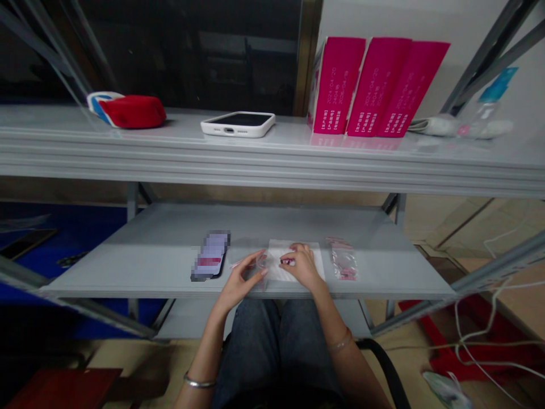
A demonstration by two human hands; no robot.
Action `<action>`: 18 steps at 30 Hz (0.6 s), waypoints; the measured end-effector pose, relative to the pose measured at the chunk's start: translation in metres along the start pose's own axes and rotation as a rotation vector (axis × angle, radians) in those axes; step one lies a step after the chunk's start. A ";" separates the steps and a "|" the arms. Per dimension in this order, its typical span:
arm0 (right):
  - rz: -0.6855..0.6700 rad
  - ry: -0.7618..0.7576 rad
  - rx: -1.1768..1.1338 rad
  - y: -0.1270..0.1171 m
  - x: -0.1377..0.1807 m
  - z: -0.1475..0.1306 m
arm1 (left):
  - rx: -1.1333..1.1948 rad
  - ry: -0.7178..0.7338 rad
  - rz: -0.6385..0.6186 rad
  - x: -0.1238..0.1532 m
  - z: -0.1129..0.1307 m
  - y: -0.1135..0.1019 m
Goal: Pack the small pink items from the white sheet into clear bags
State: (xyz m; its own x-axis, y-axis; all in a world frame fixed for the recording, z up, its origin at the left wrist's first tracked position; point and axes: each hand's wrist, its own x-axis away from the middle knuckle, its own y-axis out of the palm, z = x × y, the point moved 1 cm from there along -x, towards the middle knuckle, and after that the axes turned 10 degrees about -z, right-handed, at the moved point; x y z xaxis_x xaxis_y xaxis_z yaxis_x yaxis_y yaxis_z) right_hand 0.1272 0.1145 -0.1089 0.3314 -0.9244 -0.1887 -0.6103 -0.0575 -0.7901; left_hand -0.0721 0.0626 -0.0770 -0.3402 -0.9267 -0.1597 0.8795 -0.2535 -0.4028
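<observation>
Both my hands rest on the lower grey shelf (149,255) in front of me. My left hand (242,278) curls its fingers around a small clear plastic bag (260,267), thumb and fingertips pinching it. My right hand (300,264) is closed on a small pink item (288,261) over a white sheet (317,253). The two hands nearly touch. A dark phone (210,255) lies just left of my left hand.
Another clear packet with pink print (344,262) lies right of the sheet. The upper shelf (272,153) carries a red cap (131,111), a white-cased phone (238,123), three pink boxes (374,85) and a bottle (489,108). White cables (489,335) trail on the floor at right.
</observation>
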 end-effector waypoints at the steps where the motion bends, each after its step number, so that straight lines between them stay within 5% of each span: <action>1: 0.015 0.000 -0.011 0.000 0.000 -0.001 | 0.000 -0.002 0.000 0.000 0.000 0.000; 9: 0.244 -0.089 -0.231 -0.023 0.003 -0.034 | 0.015 0.005 0.000 -0.002 -0.001 0.003; 18: 0.061 -0.174 -0.269 -0.032 0.010 -0.053 | 0.005 0.025 0.003 -0.005 0.002 0.005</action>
State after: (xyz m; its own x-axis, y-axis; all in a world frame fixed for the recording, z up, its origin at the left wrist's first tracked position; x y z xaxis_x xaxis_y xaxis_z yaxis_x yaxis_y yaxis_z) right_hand 0.1113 0.0874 -0.0547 0.3926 -0.8521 -0.3462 -0.7934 -0.1235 -0.5960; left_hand -0.0653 0.0651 -0.0767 -0.3457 -0.9201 -0.1839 0.8821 -0.2519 -0.3980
